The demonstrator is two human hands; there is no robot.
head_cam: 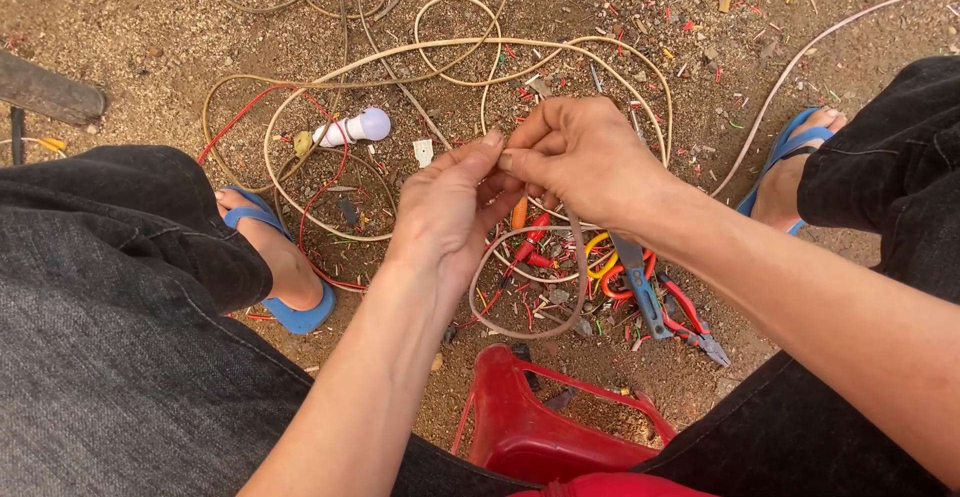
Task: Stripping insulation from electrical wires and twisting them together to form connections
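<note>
The left hand [445,212] and right hand [580,157] meet fingertip to fingertip, both pinched on a beige wire [580,277]. Pliers [690,317] lie on the ground [150,17] below.

- Daylight was bright but pretty soft and even, no harsh shadows or glare anywhere
- Everything looked sharp, just some wide-angle stretch out at the edges

A beige cable [530,287] is pinched between bare hands. A white-and-lilac bulb [355,128], red wire [320,192], blue sandals [290,307], red pliers [690,317], a red stool [540,427] and black trousers [110,337] are seen on brown dirt [130,17].
</note>
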